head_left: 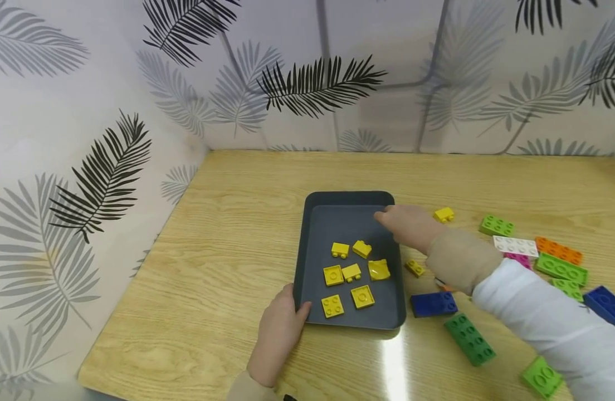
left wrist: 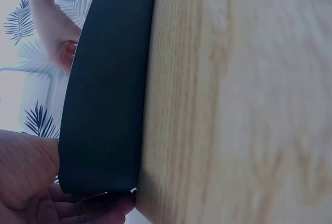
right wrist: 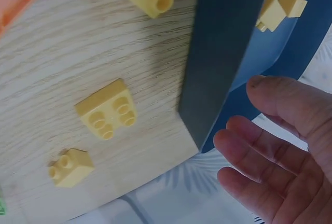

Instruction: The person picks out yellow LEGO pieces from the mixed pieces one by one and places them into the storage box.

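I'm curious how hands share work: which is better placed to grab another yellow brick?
Probably the right hand: it's empty, near a loose yellow building brick; the left hand holds the tray.

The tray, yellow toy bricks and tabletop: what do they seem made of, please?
Tray: probably plastic, smooth, matte, evenly dark. Yellow toy bricks: likely moulded plastic, smooth, with rounded studs. Tabletop: wood or printed laminate, showing grain and a glossy reflection.

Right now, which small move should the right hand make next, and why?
The right hand should probably reach for the yellow brick lying just right of the tray: that hand looks empty, the bricks inside are all yellow, and the left hand grips the tray.
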A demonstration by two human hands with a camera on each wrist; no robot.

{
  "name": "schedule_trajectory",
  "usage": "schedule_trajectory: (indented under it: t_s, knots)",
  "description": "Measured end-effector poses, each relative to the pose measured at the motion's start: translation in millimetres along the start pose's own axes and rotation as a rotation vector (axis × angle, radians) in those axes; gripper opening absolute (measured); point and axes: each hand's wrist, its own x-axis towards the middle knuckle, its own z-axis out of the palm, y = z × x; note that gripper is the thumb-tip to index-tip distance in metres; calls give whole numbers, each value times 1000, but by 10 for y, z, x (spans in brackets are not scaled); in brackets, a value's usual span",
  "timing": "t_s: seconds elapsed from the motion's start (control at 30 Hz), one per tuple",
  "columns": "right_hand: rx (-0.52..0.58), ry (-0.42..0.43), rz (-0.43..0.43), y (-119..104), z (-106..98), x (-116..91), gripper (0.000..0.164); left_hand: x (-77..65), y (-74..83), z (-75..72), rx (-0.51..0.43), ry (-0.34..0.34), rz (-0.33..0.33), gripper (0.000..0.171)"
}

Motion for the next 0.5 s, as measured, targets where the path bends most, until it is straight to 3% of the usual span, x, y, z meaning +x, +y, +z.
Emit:
schedule_trajectory:
  t_s: [0.27, 0.5]
  knots:
    - [6, 36, 0, 87, 71, -38, 32, 9, -12, 15, 3, 4, -1, 49]
    - [20, -18, 31, 154, 104, -71, 36, 5, -4, 12, 5, 0, -4, 48]
